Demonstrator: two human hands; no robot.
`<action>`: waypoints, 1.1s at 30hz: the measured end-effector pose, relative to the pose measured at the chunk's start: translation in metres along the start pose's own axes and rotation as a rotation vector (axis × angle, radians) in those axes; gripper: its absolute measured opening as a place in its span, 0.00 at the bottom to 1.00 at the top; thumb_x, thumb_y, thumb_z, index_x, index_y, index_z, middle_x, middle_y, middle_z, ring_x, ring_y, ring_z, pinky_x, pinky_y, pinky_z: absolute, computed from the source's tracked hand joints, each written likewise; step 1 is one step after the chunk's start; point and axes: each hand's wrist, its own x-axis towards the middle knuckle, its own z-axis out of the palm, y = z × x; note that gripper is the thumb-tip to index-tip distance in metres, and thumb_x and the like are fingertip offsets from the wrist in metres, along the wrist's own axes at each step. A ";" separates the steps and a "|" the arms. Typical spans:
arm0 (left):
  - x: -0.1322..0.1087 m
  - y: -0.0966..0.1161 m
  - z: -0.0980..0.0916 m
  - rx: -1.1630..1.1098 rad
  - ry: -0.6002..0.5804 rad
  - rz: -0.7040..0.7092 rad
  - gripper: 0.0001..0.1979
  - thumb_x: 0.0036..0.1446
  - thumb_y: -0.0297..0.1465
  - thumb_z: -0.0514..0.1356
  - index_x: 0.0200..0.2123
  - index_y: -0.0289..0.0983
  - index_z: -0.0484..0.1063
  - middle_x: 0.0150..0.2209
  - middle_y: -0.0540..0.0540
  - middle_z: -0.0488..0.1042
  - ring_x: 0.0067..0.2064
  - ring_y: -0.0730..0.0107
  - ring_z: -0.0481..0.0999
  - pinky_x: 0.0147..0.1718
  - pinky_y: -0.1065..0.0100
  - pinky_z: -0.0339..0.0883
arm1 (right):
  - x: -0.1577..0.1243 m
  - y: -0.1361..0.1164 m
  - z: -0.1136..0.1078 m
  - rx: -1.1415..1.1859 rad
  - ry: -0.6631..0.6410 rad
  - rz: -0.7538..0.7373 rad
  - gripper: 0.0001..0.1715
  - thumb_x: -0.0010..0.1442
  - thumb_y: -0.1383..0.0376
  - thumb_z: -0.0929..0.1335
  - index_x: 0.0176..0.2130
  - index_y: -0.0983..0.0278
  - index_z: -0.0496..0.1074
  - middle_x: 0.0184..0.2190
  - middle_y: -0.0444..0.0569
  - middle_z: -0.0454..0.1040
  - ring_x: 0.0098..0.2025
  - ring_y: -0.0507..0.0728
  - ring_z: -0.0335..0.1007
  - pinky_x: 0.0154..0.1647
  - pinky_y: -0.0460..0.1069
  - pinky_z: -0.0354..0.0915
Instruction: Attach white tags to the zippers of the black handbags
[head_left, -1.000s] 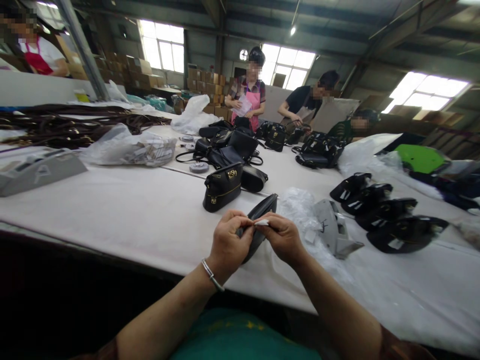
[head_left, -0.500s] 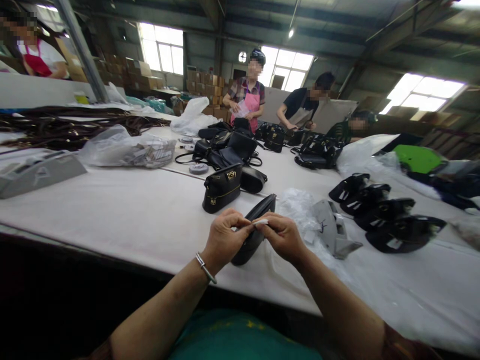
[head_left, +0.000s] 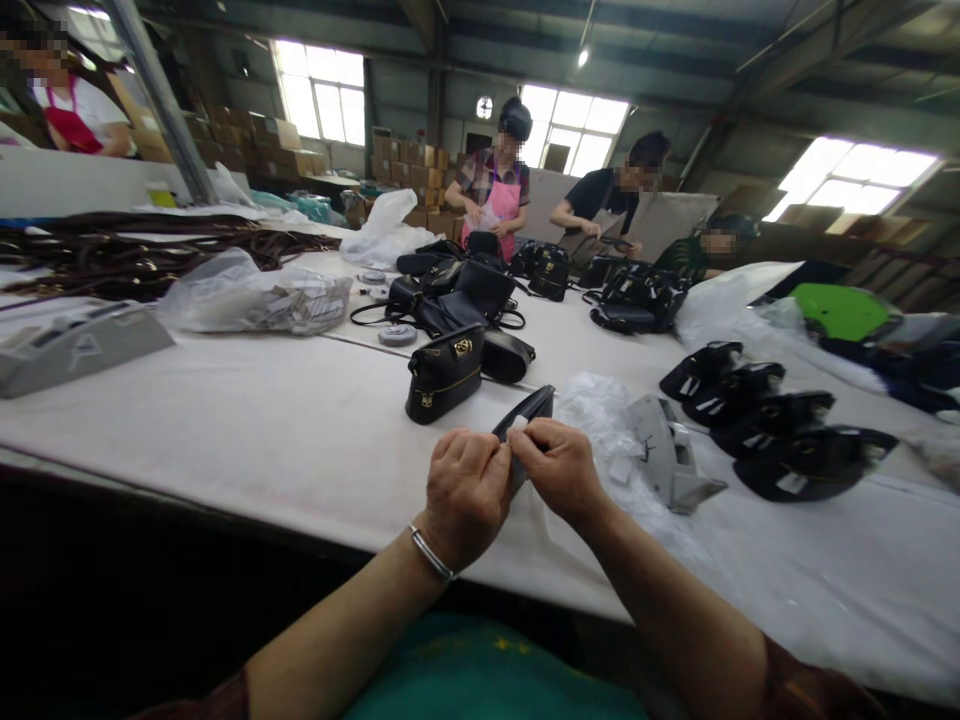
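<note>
A black bag (head_left: 531, 403) stands tilted near the table's front edge, mostly hidden behind both hands. My right hand (head_left: 561, 465) is closed, with a small white tag (head_left: 517, 425) showing at its thumb and fingertip. Right beside it, my left hand (head_left: 469, 490) is curled with its back to me, thumb against the right hand's fingers; what it grips is hidden. Just beyond stands an upright black bag (head_left: 445, 375) with a gold zip and gold clasp.
More black bags (head_left: 465, 290) lie mid-table, with a roll of tape (head_left: 397, 334) by them. At right are crumpled clear plastic (head_left: 592, 405), a grey tape dispenser (head_left: 667, 455) and a row of black bags (head_left: 810, 462). Co-workers (head_left: 499, 190) stand across the table (head_left: 187, 420).
My left hand has rolled over from an open-sided pinch into a curled grip, its back now facing me. My right hand has closed more and moved slightly up and left.
</note>
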 end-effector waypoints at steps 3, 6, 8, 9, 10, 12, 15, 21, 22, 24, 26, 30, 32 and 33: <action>-0.001 0.003 -0.006 -0.089 -0.023 0.013 0.10 0.58 0.26 0.61 0.44 0.35 0.76 0.37 0.40 0.76 0.39 0.60 0.73 0.49 0.51 0.66 | 0.001 0.000 -0.001 0.010 -0.017 0.048 0.23 0.60 0.62 0.67 0.17 0.63 0.58 0.17 0.39 0.57 0.22 0.49 0.54 0.26 0.47 0.52; -0.004 0.002 -0.009 -0.273 -0.048 0.000 0.11 0.58 0.27 0.61 0.44 0.38 0.77 0.41 0.42 0.76 0.42 0.61 0.74 0.52 0.52 0.65 | 0.001 0.000 -0.003 0.033 -0.043 0.084 0.23 0.59 0.62 0.67 0.16 0.63 0.59 0.17 0.39 0.58 0.22 0.49 0.54 0.25 0.46 0.52; -0.004 -0.002 -0.007 -0.394 0.000 -0.101 0.09 0.58 0.26 0.61 0.42 0.38 0.77 0.39 0.43 0.75 0.41 0.64 0.74 0.48 0.56 0.69 | 0.001 0.001 -0.004 0.050 -0.050 0.095 0.24 0.59 0.61 0.67 0.16 0.63 0.58 0.17 0.39 0.57 0.22 0.49 0.54 0.25 0.46 0.51; -0.004 -0.005 -0.006 -0.433 0.042 -0.172 0.08 0.59 0.25 0.61 0.42 0.38 0.77 0.38 0.43 0.75 0.40 0.65 0.74 0.45 0.59 0.70 | 0.001 0.001 -0.004 0.063 -0.051 0.100 0.24 0.59 0.61 0.67 0.16 0.63 0.58 0.17 0.39 0.56 0.22 0.49 0.53 0.24 0.46 0.50; -0.003 -0.008 -0.004 -0.457 0.082 -0.240 0.07 0.59 0.25 0.61 0.41 0.37 0.77 0.37 0.43 0.74 0.39 0.66 0.74 0.42 0.62 0.71 | 0.001 0.001 -0.005 0.076 -0.053 0.105 0.25 0.58 0.60 0.67 0.16 0.62 0.57 0.16 0.39 0.55 0.21 0.49 0.52 0.24 0.47 0.50; -0.001 -0.012 0.000 -0.467 0.107 -0.323 0.06 0.59 0.26 0.62 0.39 0.36 0.78 0.35 0.44 0.72 0.38 0.67 0.73 0.39 0.64 0.71 | 0.002 0.002 -0.005 0.094 -0.059 0.115 0.25 0.58 0.60 0.67 0.15 0.62 0.56 0.17 0.38 0.54 0.21 0.49 0.52 0.24 0.47 0.49; 0.003 -0.012 0.003 -0.433 0.028 -0.332 0.06 0.59 0.28 0.63 0.39 0.36 0.78 0.34 0.45 0.72 0.37 0.67 0.73 0.38 0.64 0.70 | 0.003 0.004 -0.004 0.079 -0.059 0.117 0.25 0.59 0.60 0.67 0.16 0.62 0.55 0.17 0.38 0.54 0.22 0.49 0.52 0.24 0.47 0.49; 0.016 0.001 -0.002 -0.117 -0.064 -0.285 0.08 0.61 0.31 0.60 0.31 0.37 0.78 0.29 0.45 0.72 0.35 0.64 0.71 0.38 0.61 0.65 | 0.002 -0.005 -0.003 -0.036 -0.032 0.017 0.25 0.61 0.62 0.66 0.17 0.63 0.57 0.18 0.40 0.58 0.23 0.50 0.56 0.27 0.47 0.53; 0.018 0.002 -0.003 -0.056 -0.072 -0.266 0.10 0.61 0.31 0.60 0.29 0.37 0.77 0.29 0.45 0.72 0.34 0.64 0.71 0.38 0.60 0.64 | 0.002 -0.007 -0.004 -0.063 -0.038 -0.007 0.25 0.62 0.62 0.66 0.17 0.63 0.58 0.19 0.41 0.59 0.24 0.50 0.58 0.27 0.47 0.53; 0.020 0.002 -0.002 0.026 -0.076 -0.241 0.12 0.61 0.33 0.59 0.26 0.37 0.74 0.28 0.44 0.71 0.34 0.62 0.70 0.38 0.59 0.64 | 0.001 -0.011 -0.007 -0.100 -0.076 -0.057 0.23 0.64 0.62 0.65 0.19 0.63 0.62 0.21 0.43 0.64 0.26 0.51 0.61 0.29 0.48 0.56; 0.020 0.002 0.001 0.051 -0.052 -0.250 0.12 0.61 0.32 0.59 0.26 0.37 0.73 0.28 0.44 0.71 0.34 0.62 0.70 0.38 0.59 0.64 | -0.002 -0.012 -0.011 -0.102 -0.088 -0.073 0.17 0.65 0.61 0.65 0.26 0.63 0.71 0.25 0.45 0.70 0.29 0.53 0.66 0.32 0.48 0.60; 0.015 0.000 0.008 0.018 0.028 -0.294 0.08 0.59 0.27 0.58 0.27 0.37 0.72 0.29 0.44 0.71 0.35 0.62 0.70 0.39 0.60 0.65 | -0.015 -0.007 -0.016 -0.035 0.045 0.015 0.11 0.65 0.61 0.66 0.42 0.62 0.76 0.34 0.49 0.77 0.33 0.55 0.72 0.36 0.49 0.65; 0.013 0.001 0.011 0.000 0.056 -0.303 0.07 0.58 0.26 0.58 0.27 0.37 0.71 0.29 0.44 0.71 0.35 0.62 0.70 0.39 0.60 0.65 | -0.024 -0.005 -0.015 0.008 0.049 0.011 0.10 0.65 0.63 0.66 0.38 0.62 0.77 0.32 0.49 0.77 0.33 0.56 0.72 0.36 0.50 0.66; 0.013 0.001 0.013 -0.009 0.066 -0.307 0.07 0.57 0.26 0.58 0.26 0.37 0.71 0.29 0.44 0.71 0.35 0.62 0.70 0.39 0.59 0.66 | -0.028 -0.005 -0.013 0.033 0.029 -0.003 0.10 0.65 0.64 0.66 0.36 0.62 0.77 0.32 0.49 0.77 0.34 0.56 0.72 0.37 0.50 0.67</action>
